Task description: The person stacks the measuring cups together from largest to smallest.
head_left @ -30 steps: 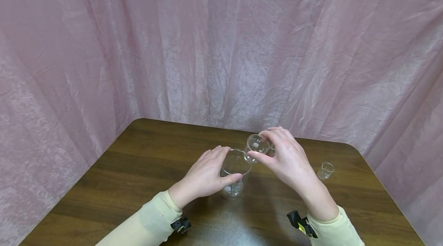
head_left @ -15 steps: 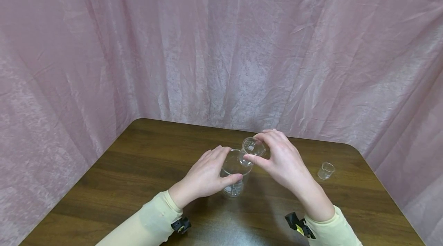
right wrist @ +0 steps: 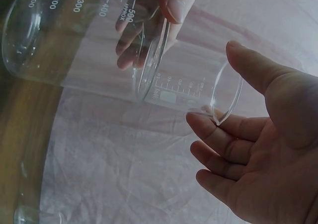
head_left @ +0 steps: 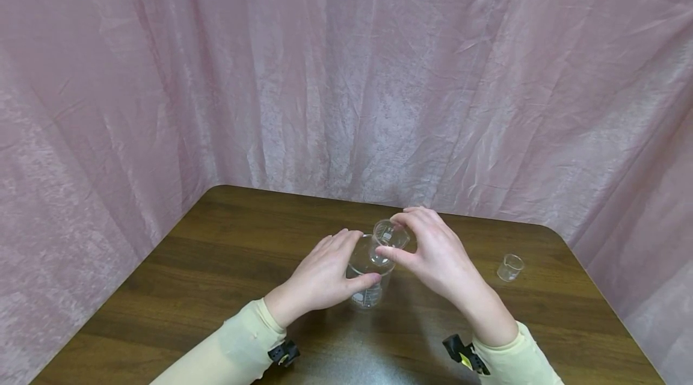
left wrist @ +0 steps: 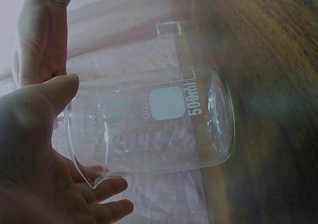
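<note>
The left grip [head_left: 325,274] clasps a clear, white-lettered large beaker [left wrist: 167,104], the right grip [head_left: 438,255] a white-graduated smaller beaker [right wrist: 186,82].

In the head view, the left hand [head_left: 323,274] partly hides the largest beaker [head_left: 366,298]. The lower edge crops 2 sleeves [head_left: 230,346].

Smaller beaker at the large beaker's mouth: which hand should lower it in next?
Probably the right hand: it holds the smaller beaker near its rim, at the mouth of the large beaker. The left hand grips that beaker's rim, so seems better suited to steadying.
</note>
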A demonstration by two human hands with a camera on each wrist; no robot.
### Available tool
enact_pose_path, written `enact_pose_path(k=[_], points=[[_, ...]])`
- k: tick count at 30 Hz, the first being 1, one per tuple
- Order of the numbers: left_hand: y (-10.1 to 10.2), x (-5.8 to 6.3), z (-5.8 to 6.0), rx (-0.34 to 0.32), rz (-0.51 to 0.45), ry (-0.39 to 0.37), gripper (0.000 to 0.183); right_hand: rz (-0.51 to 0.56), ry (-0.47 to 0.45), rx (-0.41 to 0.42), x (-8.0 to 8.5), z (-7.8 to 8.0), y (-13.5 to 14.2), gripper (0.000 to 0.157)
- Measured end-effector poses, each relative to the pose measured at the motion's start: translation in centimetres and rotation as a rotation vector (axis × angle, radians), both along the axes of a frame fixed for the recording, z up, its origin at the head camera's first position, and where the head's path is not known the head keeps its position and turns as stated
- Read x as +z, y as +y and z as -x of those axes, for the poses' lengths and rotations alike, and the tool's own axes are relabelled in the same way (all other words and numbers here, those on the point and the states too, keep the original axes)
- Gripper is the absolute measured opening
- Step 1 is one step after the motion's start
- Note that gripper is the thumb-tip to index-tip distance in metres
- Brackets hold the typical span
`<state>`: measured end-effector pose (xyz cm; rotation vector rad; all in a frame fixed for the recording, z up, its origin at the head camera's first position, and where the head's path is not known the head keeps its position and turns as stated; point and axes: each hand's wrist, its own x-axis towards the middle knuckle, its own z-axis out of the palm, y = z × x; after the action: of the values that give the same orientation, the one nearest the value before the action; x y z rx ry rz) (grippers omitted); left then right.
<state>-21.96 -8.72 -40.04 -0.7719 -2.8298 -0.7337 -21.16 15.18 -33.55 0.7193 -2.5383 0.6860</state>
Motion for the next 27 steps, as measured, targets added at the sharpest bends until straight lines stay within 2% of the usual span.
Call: enact_pose_path(k=[9, 15, 27], points=[[0.0, 0.1, -0.2, 0.001, -0.007, -0.004, 0.095, -0.028, -0.003, 0.026, -0.5, 0.1, -0.4, 0.049], [0.0, 0.0, -0.1, 0.0, -0.004, -0.011, 0.097, -0.054, -0.033, 0.032, -0.9, 0.2, -0.6, 0.053], [-0.3, 0.1, -0.1, -0.02, 0.001, -0.025, 0.097, -0.074, -0.081, 0.053, -1.6, 0.5, -0.8, 0.051]])
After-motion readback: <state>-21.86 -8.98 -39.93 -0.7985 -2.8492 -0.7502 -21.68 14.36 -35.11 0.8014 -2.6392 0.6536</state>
